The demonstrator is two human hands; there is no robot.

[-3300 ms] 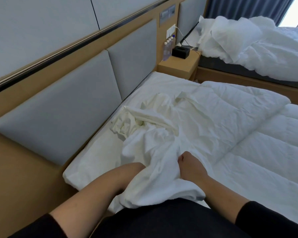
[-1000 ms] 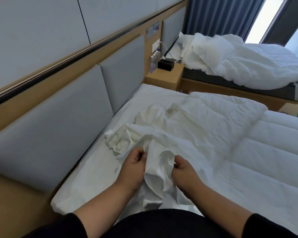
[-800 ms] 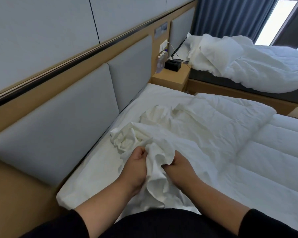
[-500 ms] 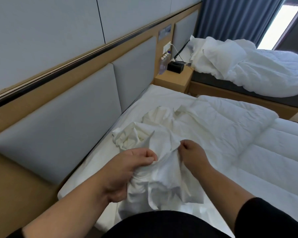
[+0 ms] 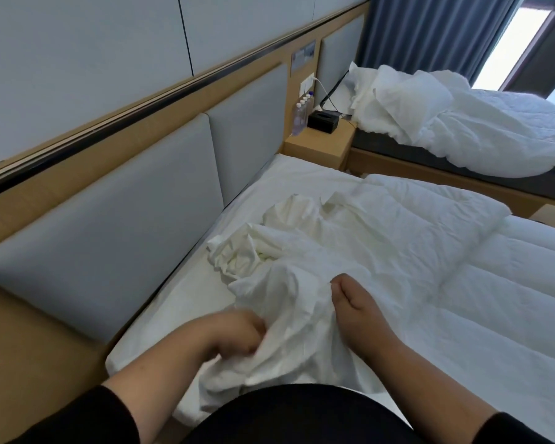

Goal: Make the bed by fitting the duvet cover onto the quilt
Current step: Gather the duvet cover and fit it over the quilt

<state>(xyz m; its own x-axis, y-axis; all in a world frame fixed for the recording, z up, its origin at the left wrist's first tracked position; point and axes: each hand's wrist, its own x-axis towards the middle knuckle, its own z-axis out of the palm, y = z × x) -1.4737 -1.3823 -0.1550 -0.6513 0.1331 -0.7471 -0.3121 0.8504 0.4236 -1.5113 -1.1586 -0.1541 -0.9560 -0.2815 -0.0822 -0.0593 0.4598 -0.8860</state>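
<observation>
Hands: left grip [image 5: 237,334] blurred, clutching duvet cover [image 5: 289,302]; right grip [image 5: 350,302] pinching it; no legible writing.

A: so what's on the near bed [image 5: 186,302]?

B: fitted white sheet, and right on it a bunched-up duvet cover [image 5: 289,283] – crumpled heap just past the left hand [image 5: 237,334], with both hands gripping its near end. The quilt [image 5: 462,283] spreads out to the right of the right hand [image 5: 353,309], flat and puffy.

A: and further back?

B: well beyond both hands – a wooden nightstand [image 5: 321,145] with a black box [image 5: 323,121] and bottles [image 5: 300,118], then a second bed [image 5: 430,158] under rumpled white bedding [image 5: 446,123].
</observation>
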